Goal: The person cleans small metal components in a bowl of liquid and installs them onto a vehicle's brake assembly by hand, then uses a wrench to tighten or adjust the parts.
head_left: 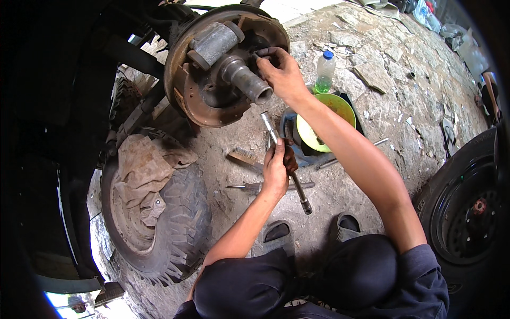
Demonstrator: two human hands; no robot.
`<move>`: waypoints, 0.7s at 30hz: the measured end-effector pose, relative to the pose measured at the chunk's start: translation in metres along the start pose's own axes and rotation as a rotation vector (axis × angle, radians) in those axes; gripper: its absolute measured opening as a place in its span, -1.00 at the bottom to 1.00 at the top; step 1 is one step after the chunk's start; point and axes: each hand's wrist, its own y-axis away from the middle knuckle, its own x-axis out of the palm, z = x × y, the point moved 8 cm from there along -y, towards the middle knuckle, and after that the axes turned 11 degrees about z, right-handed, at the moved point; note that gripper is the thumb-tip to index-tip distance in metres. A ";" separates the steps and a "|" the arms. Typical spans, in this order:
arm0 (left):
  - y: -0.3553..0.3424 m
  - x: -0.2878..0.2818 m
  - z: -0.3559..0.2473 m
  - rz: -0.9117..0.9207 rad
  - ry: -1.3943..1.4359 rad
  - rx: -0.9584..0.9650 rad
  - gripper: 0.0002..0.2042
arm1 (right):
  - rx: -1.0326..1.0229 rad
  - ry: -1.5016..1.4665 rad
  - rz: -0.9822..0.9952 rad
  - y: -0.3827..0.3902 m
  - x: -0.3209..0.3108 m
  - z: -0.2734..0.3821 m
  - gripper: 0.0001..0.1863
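Observation:
A rusty round brake backing plate (pixel 194 106) with a hollow metal axle spindle (pixel 245 80) stands at the upper middle. A grey cylinder (pixel 213 44) with dark ends is mounted on it. My right hand (pixel 281 72) reaches to the plate beside the spindle, thumb and fingers pinched together; what lies between them is hidden. Below the spindle's open end, my left hand (pixel 277 167) grips a socket wrench (pixel 302 194), a long metal bar with a shiny upper end pointing toward the spindle and a dark socket at its lower end.
A yellow-green bowl (pixel 348 109) sits on a blue container (pixel 305 159), near a blue-capped bottle (pixel 325 72). A wire brush (pixel 244 158) lies on the ground. A knobby tyre (pixel 183 212) with a cloth (pixel 139 167) is at left, another wheel (pixel 459 212) at right.

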 end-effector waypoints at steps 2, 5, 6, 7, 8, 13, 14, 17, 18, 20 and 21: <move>0.000 0.002 0.000 -0.009 0.020 0.007 -0.64 | -0.008 -0.034 0.012 0.000 0.003 0.003 -0.78; 0.001 0.001 0.000 -0.017 0.043 0.011 -0.66 | -0.016 -0.022 0.011 0.001 0.005 0.008 -0.78; 0.002 0.000 -0.001 -0.018 0.049 0.011 -0.66 | -0.010 0.006 -0.010 0.001 0.004 0.009 -0.78; 0.003 -0.002 -0.002 -0.020 0.038 0.008 -0.64 | -0.005 0.034 -0.030 0.001 0.004 0.010 -0.78; 0.003 -0.003 -0.002 -0.018 0.028 0.003 -0.63 | -0.035 0.083 -0.032 0.001 0.002 0.010 -0.77; 0.004 -0.005 -0.004 -0.040 -0.014 0.001 -0.61 | -0.139 0.297 0.003 0.006 0.002 0.011 -0.72; 0.004 -0.005 -0.003 -0.036 -0.016 0.000 -0.62 | -0.180 0.323 -0.003 0.008 -0.001 0.014 -0.72; 0.002 -0.003 0.001 -0.041 0.009 -0.013 -0.63 | -0.248 0.368 -0.018 0.016 -0.014 0.019 -0.71; 0.003 -0.003 0.002 -0.048 0.020 -0.021 -0.64 | -0.233 0.357 -0.017 0.021 -0.022 0.018 -0.71; 0.006 -0.011 -0.004 -0.056 0.023 -0.009 -0.66 | -0.059 0.423 0.054 0.035 -0.035 0.017 -0.70; 0.003 -0.008 -0.005 -0.042 0.032 -0.008 -0.66 | 0.043 0.458 0.087 0.040 -0.053 0.009 -0.71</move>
